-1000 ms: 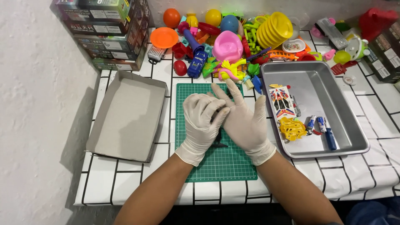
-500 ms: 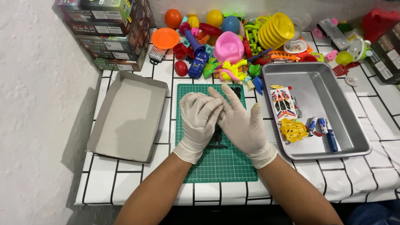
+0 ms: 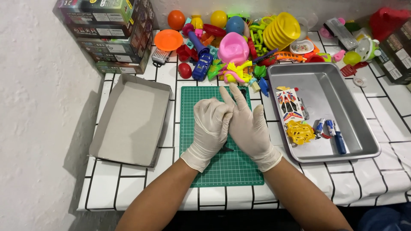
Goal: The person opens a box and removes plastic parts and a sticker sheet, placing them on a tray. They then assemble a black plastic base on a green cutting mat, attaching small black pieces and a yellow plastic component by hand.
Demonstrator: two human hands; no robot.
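Note:
Both hands wear white gloves and hover together over a green cutting mat (image 3: 222,169). My right hand (image 3: 248,124) is flat, with its fingers stretched toward the toy pile. My left hand (image 3: 210,125) presses against it from the left, its fingers curled over the thumb side of the right glove. A small dark piece (image 3: 226,149) shows on the mat just below the hands. Neither hand holds a toy.
An empty grey cardboard tray (image 3: 130,122) lies left of the mat. A metal tray (image 3: 338,92) on the right holds a sticker sheet (image 3: 289,105), yellow parts (image 3: 299,131) and small blue tools (image 3: 336,134). Colourful plastic toys (image 3: 233,47) crowd the back. Stacked boxes (image 3: 111,34) stand at back left.
The hands stayed over the mat. My left hand's fingers have curled further over the thumb side of my right hand, which has turned slightly.

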